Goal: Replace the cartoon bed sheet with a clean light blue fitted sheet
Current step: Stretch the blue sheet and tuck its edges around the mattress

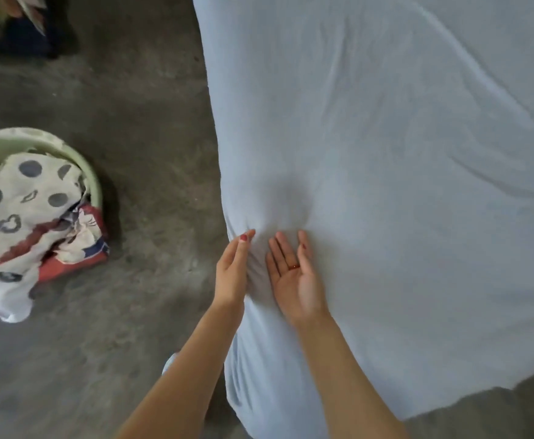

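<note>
Stretching over the mattress, light blue fitted sheet (386,153) already on, left hand (232,270) laid flat along its side edge, right hand (294,274) open palm-up on top, nothing gripped, cartoon bed sheet (28,217) dumped in green basket (96,182) on the floor nearby

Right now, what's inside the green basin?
The green basin holds the crumpled cartoon sheet, spilling over its rim onto the floor. Anything beneath the sheet is covered.

Blue-sheeted bed (386,153); basin (94,182) on floor (139,128)
</note>
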